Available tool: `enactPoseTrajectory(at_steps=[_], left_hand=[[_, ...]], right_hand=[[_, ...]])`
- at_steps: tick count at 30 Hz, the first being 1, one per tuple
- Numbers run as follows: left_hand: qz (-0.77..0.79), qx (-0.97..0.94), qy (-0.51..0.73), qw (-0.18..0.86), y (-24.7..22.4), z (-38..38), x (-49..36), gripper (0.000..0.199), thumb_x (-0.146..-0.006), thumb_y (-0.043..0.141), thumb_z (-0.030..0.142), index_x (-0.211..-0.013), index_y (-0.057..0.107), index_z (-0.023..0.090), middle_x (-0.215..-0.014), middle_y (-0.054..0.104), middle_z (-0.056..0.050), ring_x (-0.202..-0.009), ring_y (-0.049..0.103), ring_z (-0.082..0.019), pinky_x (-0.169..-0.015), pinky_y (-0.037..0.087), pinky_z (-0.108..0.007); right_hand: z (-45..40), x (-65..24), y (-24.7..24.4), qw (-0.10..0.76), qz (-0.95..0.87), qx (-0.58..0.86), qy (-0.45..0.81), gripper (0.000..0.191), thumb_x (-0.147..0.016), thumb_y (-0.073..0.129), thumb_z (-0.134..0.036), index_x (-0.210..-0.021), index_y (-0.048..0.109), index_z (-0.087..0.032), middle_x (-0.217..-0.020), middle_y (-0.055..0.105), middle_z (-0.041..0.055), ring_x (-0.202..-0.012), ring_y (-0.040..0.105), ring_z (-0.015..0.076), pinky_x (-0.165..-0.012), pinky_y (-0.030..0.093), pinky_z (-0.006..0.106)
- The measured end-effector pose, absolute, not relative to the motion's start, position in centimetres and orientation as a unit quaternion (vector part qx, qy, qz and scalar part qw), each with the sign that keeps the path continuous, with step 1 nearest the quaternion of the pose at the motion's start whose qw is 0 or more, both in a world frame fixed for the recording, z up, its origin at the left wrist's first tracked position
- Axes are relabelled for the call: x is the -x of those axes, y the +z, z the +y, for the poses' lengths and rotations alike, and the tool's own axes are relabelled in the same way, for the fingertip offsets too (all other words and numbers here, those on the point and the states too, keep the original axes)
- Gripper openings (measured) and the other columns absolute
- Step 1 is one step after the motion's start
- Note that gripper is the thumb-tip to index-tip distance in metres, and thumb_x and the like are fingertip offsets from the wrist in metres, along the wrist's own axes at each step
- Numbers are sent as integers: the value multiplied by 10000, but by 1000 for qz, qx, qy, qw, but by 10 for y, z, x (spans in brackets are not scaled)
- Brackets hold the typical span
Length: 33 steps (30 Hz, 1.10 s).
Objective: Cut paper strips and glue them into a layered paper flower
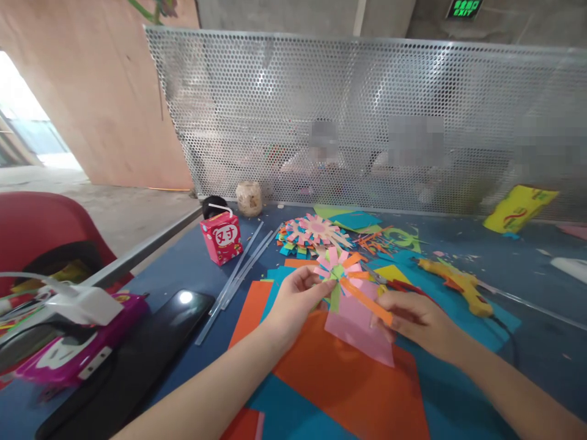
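My left hand [298,299] pinches a paper flower [337,267] with pink, orange and green petals around a green middle. From the flower an orange paper strip [364,297] runs to my right hand [413,318], whose fingers are closed on its outer end. Whether the strip is joined to the flower, I cannot tell. Just beyond the right hand lie red-handled scissors [406,286], partly hidden. A pink paper sheet [353,330] and an orange sheet [353,379] lie under the hands. Behind the flower is a pile of finished-looking paper flowers [316,229].
A yellow glue gun [458,284] lies at right, and clear glue sticks [243,269] at left. Farther left are a pink drink box [221,237], a black phone [178,330] and a purple power strip [87,348]. A perforated metal screen [298,79] edges the table's back.
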<state>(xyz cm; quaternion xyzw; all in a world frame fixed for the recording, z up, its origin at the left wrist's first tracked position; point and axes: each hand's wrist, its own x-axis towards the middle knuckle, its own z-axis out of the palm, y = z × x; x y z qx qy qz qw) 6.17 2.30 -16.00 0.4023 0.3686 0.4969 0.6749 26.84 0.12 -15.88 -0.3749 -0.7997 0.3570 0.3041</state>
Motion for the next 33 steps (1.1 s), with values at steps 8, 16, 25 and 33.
enactPoseTrajectory(at_steps=[8, 16, 25, 33], left_hand=[[356, -492, 512, 608, -156, 19, -63, 202, -650, 722, 265, -698, 567, 145, -559, 527, 50, -491, 459, -50, -485, 363, -176], [371, -520, 489, 593, -158, 15, -66, 217, -672, 706, 304, -741, 575, 145, -620, 543, 37, -561, 482, -60, -530, 373, -180], [384, -304, 432, 757, -158, 21, -62, 212, -606, 730, 234, -721, 565, 166, -648, 586, 21, -572, 570, -84, -539, 444, -194], [359, -350, 224, 836, -156, 12, -62, 171, -589, 681, 186, -718, 587, 126, -622, 625, -29, -575, 601, -130, -545, 451, -228]], right_hand=[[-1, -269, -162, 300, -789, 358, 398, 379, -851, 467, -501, -699, 622, -190, -534, 566, -14, -477, 521, 90, -469, 368, 199], [0, -266, -161, 313, -777, 388, 385, 355, -782, 559, -511, -630, 585, -192, -592, 578, -10, -525, 507, 106, -506, 384, 224], [8, -264, -170, 368, -742, 470, 305, 224, -756, 626, -342, -942, 563, -235, -864, 595, 28, -709, 555, 149, -594, 465, 257], [12, -270, -171, 419, -812, 379, 146, 258, -765, 646, -362, -1011, 599, -300, -1071, 553, 42, -1006, 539, 193, -861, 449, 312]])
